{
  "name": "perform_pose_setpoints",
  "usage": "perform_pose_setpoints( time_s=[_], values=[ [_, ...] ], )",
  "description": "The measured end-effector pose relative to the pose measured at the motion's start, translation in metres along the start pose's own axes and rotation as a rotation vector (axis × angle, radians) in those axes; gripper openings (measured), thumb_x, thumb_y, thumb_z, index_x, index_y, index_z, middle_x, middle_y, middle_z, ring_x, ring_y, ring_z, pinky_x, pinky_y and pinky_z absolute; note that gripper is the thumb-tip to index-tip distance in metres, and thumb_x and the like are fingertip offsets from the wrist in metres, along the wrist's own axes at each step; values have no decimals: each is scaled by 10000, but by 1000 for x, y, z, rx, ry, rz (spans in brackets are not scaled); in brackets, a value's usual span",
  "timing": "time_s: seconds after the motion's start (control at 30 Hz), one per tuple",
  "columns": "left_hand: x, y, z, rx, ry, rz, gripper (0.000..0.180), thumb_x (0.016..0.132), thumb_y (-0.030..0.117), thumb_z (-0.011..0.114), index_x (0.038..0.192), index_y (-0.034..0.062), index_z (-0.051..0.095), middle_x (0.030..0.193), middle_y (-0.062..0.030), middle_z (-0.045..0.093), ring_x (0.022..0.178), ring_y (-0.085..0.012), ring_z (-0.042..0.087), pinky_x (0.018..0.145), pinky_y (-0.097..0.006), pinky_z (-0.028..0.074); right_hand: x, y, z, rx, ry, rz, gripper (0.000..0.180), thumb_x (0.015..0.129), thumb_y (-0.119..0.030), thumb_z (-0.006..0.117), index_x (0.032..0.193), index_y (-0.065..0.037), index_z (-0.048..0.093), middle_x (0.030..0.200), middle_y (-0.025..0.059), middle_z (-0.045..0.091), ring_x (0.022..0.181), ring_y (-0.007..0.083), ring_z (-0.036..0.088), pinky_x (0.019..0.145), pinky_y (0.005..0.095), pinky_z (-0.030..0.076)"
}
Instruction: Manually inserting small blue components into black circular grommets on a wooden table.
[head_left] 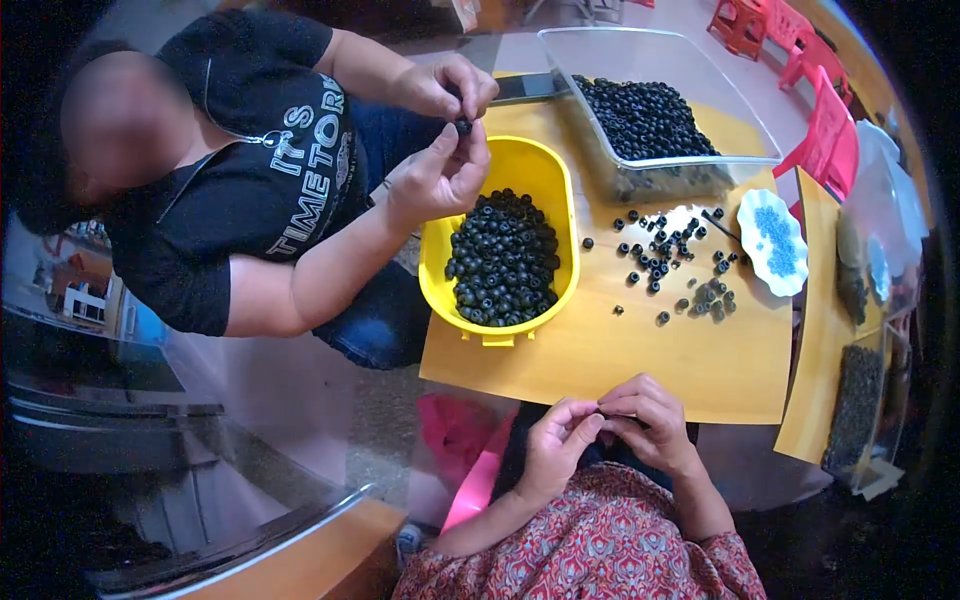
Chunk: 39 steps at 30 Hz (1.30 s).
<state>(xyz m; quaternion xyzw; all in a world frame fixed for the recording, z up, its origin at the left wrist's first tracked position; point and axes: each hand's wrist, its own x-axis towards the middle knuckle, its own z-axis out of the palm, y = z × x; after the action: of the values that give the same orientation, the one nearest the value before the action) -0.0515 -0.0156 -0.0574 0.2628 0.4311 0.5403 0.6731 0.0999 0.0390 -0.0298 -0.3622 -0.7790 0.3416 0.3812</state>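
My left hand [556, 446] and my right hand [648, 420] meet just past the table's near edge, over my lap. Both are closed, with thumbs and fingertips pinched together on a small dark piece [603, 411], mostly covered by the fingers. Nearest to them on the yellow tabletop [600, 360] lie scattered small round black pieces [655, 265], several showing a hole through the middle. A white scalloped dish [752, 222] with tiny blue bits [775, 240] stands to their right. Close by lies a thin dark stick-like tool [720, 224].
A yellow tub [571, 200] of black pieces stands at the left table edge. Behind is a clear plastic bin [690, 178] of the same pieces. At left, a person in a black shirt [250, 150] pinches a small dark piece in both hands [445, 180]. Red chairs [820, 130] stand far right.
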Motion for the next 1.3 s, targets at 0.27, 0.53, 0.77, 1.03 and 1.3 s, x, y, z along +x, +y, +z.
perform_pose_setpoints(
  time_s=[0.27, 0.53, 0.77, 1.03, 1.3],
  values=[
    [4, -1, -10, -126, 81, -52, 156, 878, 79, 626, 1012, 7, 592, 844, 5, 592, 744, -53, 525, 695, -184, 439, 9, 2, 11, 50, 0, 29, 205, 704, -25, 730, 888, -38, 639, 870, 85, 653, 792, 248, 619, 687, 336, 489],
    [6, -5, -11, -152, 87, -60, 154, 864, 78, 642, 994, 9, 594, 824, 6, 594, 729, -59, 524, 686, -187, 438, 7, 5, 11, 50, 0, 32, 213, 707, -28, 725, 905, -43, 648, 875, 77, 651, 794, 264, 617, 699, 349, 486],
    [6, -6, -10, -133, 91, -63, 163, 861, 81, 646, 999, 9, 596, 831, 8, 594, 730, -60, 523, 688, -186, 438, 6, 6, 11, 44, -2, 27, 205, 711, -42, 726, 900, -48, 647, 860, 76, 647, 778, 259, 615, 685, 352, 484],
    [6, -7, -11, -135, 96, -62, 177, 860, 86, 648, 1011, 8, 598, 851, -3, 606, 733, -67, 535, 685, -193, 444, 9, 6, 10, 32, -5, 14, 185, 708, -17, 727, 871, -31, 640, 846, 82, 649, 770, 232, 614, 669, 322, 482],
    [8, -7, -13, -153, 83, -59, 179, 865, 93, 644, 1016, 9, 599, 864, -9, 611, 736, -71, 543, 685, -198, 448, 9, 10, 11, 36, -24, 13, 218, 711, -42, 718, 917, -53, 646, 866, 74, 648, 771, 261, 615, 683, 354, 481]
  ],
)
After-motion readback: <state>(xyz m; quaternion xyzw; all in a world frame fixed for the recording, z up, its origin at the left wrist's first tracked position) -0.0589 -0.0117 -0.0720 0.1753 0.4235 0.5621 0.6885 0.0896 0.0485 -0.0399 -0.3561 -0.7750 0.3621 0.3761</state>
